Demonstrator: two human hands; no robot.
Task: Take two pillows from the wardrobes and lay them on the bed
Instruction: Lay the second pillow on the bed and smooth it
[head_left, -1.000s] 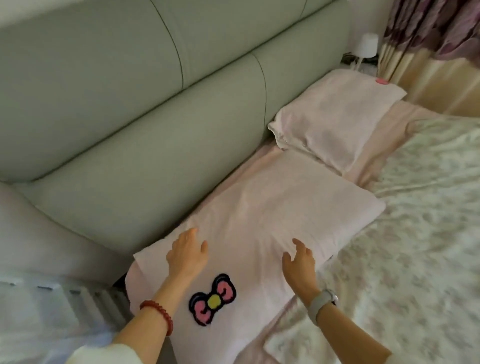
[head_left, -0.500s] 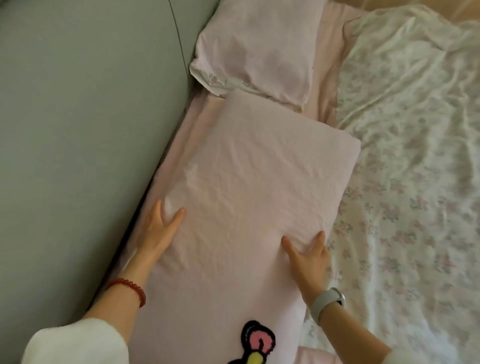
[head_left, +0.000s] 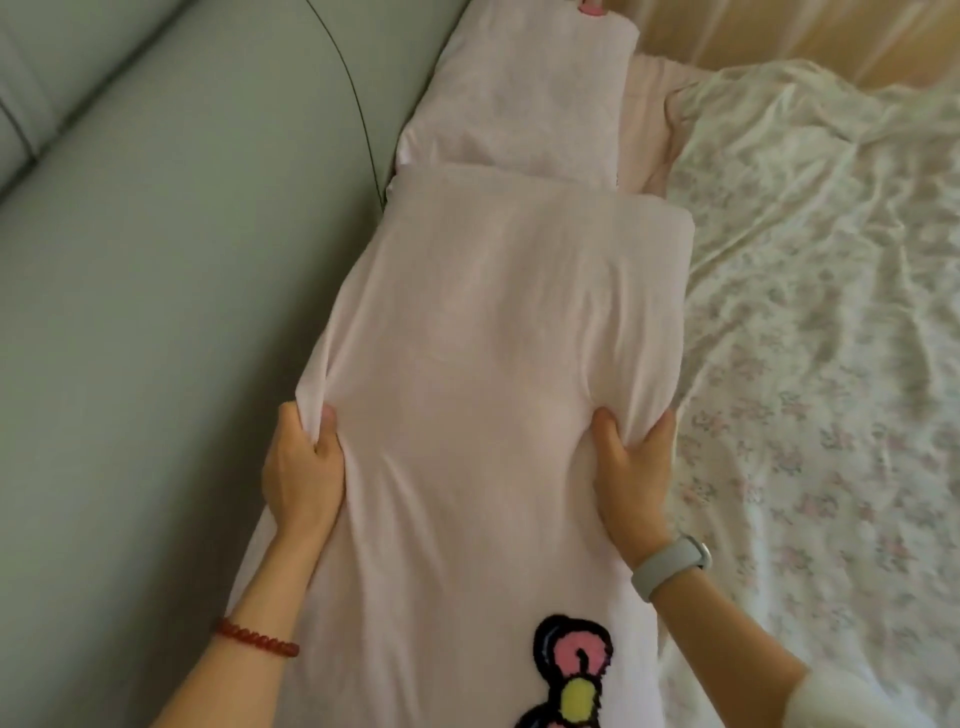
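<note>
A long pale pink pillow (head_left: 498, 332) with a black, pink and yellow bow patch at its near end lies on the bed along the headboard. My left hand (head_left: 304, 467) pinches its left edge, bunching the cover. My right hand (head_left: 631, 467) grips its right edge, with fabric gathered between thumb and fingers. A second pale pink pillow (head_left: 519, 93) lies just beyond it, touching its far end.
A grey-green padded headboard (head_left: 171, 260) runs along the left. A floral cream quilt (head_left: 831, 338) covers the bed to the right. A pink sheet (head_left: 644, 130) shows between the far pillow and the quilt. A pale curtain (head_left: 779, 36) hangs at the back.
Both hands went from resting flat on the near pillow to gripping its two side edges, and the cover is bunched there. The view has moved closer to the pillow.
</note>
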